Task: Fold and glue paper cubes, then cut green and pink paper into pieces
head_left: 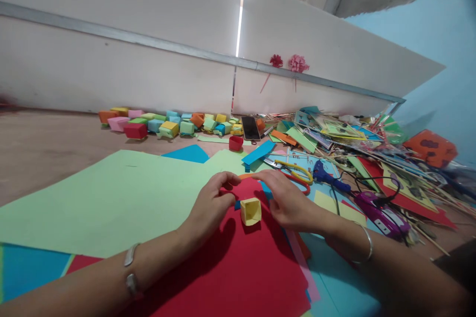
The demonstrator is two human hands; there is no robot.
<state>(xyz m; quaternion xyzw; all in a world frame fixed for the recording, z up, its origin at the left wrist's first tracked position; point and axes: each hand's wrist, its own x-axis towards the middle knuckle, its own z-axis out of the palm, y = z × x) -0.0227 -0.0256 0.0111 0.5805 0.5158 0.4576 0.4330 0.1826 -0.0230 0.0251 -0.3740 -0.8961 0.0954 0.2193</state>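
Observation:
A small yellow paper box (251, 211), open side facing me, rests on a red paper sheet (238, 272) between my hands. To its left is my left hand (213, 203), fingers curved and apart, holding nothing that I can see. My right hand (284, 198) is on the other side, bent over the sheet's edge, its fingertips near an orange strip (245, 176); whether it holds anything is hidden. A small blue piece (237, 205) lies just left of the box.
Behind stand rows of coloured paper boxes (136, 130), a red one (235, 143) and a phone (250, 128). Scissors (297, 171), a blue glue gun (329, 176), a purple device (383, 213) and piled paper and sticks lie right. Green sheets (104, 203) spread left.

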